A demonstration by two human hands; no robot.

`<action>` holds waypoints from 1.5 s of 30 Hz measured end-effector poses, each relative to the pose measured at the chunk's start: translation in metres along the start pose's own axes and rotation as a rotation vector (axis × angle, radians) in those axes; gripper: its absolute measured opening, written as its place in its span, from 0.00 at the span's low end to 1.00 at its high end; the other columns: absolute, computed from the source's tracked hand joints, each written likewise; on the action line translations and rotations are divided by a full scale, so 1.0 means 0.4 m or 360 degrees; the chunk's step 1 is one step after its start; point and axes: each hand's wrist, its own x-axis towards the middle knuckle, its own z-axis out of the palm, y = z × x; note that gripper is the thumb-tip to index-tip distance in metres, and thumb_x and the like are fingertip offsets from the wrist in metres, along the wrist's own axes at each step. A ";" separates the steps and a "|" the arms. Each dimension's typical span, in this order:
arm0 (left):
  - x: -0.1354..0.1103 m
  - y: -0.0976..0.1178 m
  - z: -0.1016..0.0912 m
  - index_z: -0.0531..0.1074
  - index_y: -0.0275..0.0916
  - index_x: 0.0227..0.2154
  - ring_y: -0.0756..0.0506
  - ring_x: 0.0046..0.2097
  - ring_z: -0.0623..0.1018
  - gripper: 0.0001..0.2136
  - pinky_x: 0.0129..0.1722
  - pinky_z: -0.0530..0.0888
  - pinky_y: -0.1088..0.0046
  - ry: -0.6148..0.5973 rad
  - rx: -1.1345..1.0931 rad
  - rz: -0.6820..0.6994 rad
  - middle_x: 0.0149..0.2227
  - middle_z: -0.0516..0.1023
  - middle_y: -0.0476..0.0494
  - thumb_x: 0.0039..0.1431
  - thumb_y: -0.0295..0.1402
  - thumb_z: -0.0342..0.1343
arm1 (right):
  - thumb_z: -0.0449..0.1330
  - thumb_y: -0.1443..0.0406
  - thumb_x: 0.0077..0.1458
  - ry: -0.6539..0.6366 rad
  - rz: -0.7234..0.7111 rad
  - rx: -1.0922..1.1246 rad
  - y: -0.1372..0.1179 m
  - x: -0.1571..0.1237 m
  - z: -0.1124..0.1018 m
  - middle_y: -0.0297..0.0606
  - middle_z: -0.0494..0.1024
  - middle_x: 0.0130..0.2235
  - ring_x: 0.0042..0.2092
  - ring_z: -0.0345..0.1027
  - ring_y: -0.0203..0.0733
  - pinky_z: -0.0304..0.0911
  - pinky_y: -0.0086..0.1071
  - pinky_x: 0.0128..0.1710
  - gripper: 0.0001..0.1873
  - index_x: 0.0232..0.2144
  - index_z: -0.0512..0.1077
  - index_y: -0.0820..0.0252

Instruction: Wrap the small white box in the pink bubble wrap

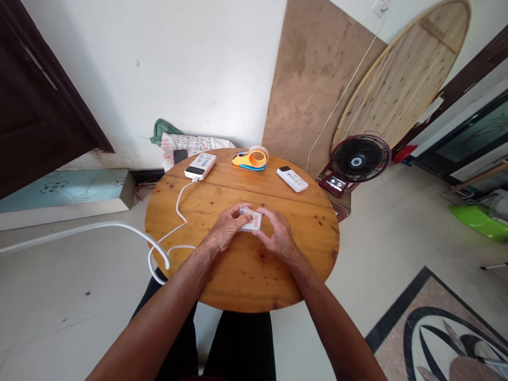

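Both hands meet over the middle of a small round wooden table (246, 275). My left hand (226, 228) and my right hand (280, 235) are closed with curled fingers on a small white card-like packet (252, 220) with red print, which lies on or just above the tabletop. Most of the packet is covered by the fingers. Behind the hands on the table lie a white power bank (200, 165) with a white cable (179, 209) plugged in, an orange and blue tape dispenser (251, 159), and a white remote control (292, 179).
A black floor fan (360, 158) stands right of the table. A brown board (307, 84) and a round wooden tabletop (405, 74) lean on the wall. A printed sack (190, 144) lies behind the table, a dark door (35, 95) at left, a patterned rug (444, 333) lower right.
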 end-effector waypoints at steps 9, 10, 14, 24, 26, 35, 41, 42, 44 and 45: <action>0.000 -0.003 -0.005 0.73 0.36 0.41 0.50 0.32 0.74 0.23 0.35 0.69 0.74 0.0007 0.0025 -0.0003 0.32 0.77 0.49 0.37 0.33 0.67 | 0.60 0.62 0.54 -0.0065 -0.0059 -0.0027 -0.001 0.000 0.000 0.45 0.71 0.51 0.52 0.65 0.49 0.62 0.45 0.52 0.26 0.55 0.64 0.55; 0.000 -0.003 -0.004 0.73 0.36 0.41 0.50 0.32 0.74 0.23 0.34 0.69 0.74 0.0011 0.0020 -0.0009 0.32 0.77 0.49 0.37 0.33 0.67 | 0.60 0.63 0.54 -0.0065 -0.0062 -0.0027 -0.001 -0.001 0.000 0.45 0.71 0.51 0.53 0.65 0.49 0.63 0.44 0.53 0.26 0.55 0.64 0.55; 0.000 0.000 -0.003 0.73 0.35 0.41 0.50 0.32 0.75 0.24 0.34 0.69 0.73 0.0022 -0.0024 -0.0036 0.33 0.77 0.48 0.37 0.34 0.68 | 0.57 0.62 0.56 -0.0070 -0.0080 -0.0050 -0.005 -0.001 -0.001 0.45 0.70 0.53 0.54 0.64 0.48 0.63 0.44 0.54 0.23 0.55 0.65 0.54; -0.003 0.001 0.000 0.72 0.34 0.40 0.50 0.31 0.75 0.24 0.34 0.70 0.74 0.0024 -0.0027 -0.0064 0.33 0.77 0.48 0.36 0.34 0.67 | 0.55 0.61 0.59 -0.0076 -0.0146 -0.0229 -0.008 -0.001 -0.001 0.46 0.71 0.51 0.51 0.66 0.47 0.66 0.41 0.50 0.16 0.50 0.69 0.55; -0.005 0.005 0.002 0.72 0.34 0.40 0.50 0.32 0.75 0.23 0.33 0.70 0.74 0.0007 -0.0025 -0.0074 0.33 0.77 0.48 0.37 0.33 0.67 | 0.56 0.61 0.58 -0.0069 -0.0141 -0.0218 -0.009 -0.001 0.000 0.46 0.71 0.51 0.51 0.66 0.47 0.66 0.42 0.50 0.16 0.49 0.69 0.56; -0.003 0.014 -0.002 0.73 0.35 0.39 0.49 0.33 0.73 0.20 0.29 0.71 0.75 -0.0070 -0.0237 -0.0109 0.32 0.75 0.48 0.43 0.40 0.61 | 0.59 0.61 0.56 0.0076 -0.0055 -0.0017 0.002 -0.011 0.013 0.46 0.72 0.52 0.52 0.66 0.48 0.67 0.44 0.50 0.26 0.55 0.59 0.55; -0.003 0.014 0.000 0.74 0.35 0.38 0.48 0.33 0.73 0.19 0.28 0.70 0.75 -0.0053 -0.0262 -0.0122 0.32 0.75 0.47 0.43 0.40 0.61 | 0.58 0.61 0.56 0.0053 -0.0074 -0.0047 0.000 -0.008 0.008 0.46 0.71 0.52 0.53 0.66 0.48 0.65 0.43 0.52 0.27 0.57 0.59 0.56; -0.003 0.014 0.000 0.74 0.36 0.38 0.48 0.33 0.73 0.19 0.28 0.70 0.75 -0.0055 -0.0255 -0.0122 0.32 0.75 0.47 0.43 0.40 0.61 | 0.58 0.61 0.57 0.0044 -0.0090 -0.0052 -0.002 -0.007 0.006 0.45 0.71 0.53 0.54 0.65 0.47 0.64 0.43 0.53 0.26 0.57 0.60 0.56; -0.004 0.013 -0.002 0.73 0.36 0.39 0.48 0.33 0.73 0.19 0.28 0.70 0.75 -0.0068 -0.0227 -0.0119 0.33 0.75 0.47 0.43 0.38 0.61 | 0.57 0.62 0.58 0.0017 -0.0117 -0.0068 -0.004 -0.004 0.003 0.45 0.71 0.53 0.55 0.64 0.47 0.63 0.43 0.54 0.24 0.56 0.62 0.56; -0.004 0.012 -0.003 0.73 0.36 0.40 0.48 0.33 0.73 0.19 0.28 0.70 0.75 -0.0076 -0.0210 -0.0114 0.32 0.75 0.47 0.42 0.36 0.61 | 0.57 0.62 0.58 0.0004 -0.0123 -0.0080 -0.006 -0.003 0.002 0.45 0.71 0.53 0.55 0.64 0.47 0.63 0.43 0.55 0.23 0.55 0.63 0.56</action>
